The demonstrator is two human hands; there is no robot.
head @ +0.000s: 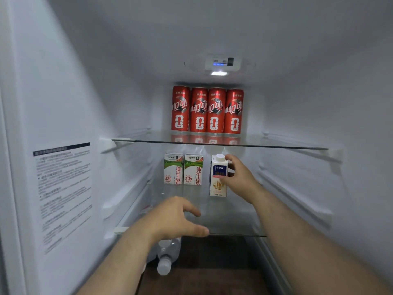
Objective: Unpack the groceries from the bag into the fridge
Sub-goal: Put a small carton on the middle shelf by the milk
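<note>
the white fridge (pixel 319 92) stands open and both arms reach inside. the right hand (pixel 238 179) grasps a tall white carton (pixel 218 187) with a blue label and a white screw cap, its fingers wrapped around the carton's right side and thumb near the front. the carton is upright on the lower clear glass shelf (pixel 229 218), to the right of two green-and-white milk cartons (pixel 193 170) that stand side by side, touching, further back; a gap separates it from them.

the left hand (pixel 174 218) hovers over the front edge of that shelf, fingers relaxed and loosely spread, holding nothing; i cannot tell whether it touches the glass.

on the upper clear glass shelf (pixel 276 143), four tall red drink cans (pixel 216 111) line the back wall in a tight row. under the lower shelf lies a clear plastic water bottle (pixel 164 260), its white cap pointing outwards. a printed paper label (pixel 63 188) is stuck to the left wall, and a small control panel with blue lights (pixel 222 63) sits on the ceiling.
</note>
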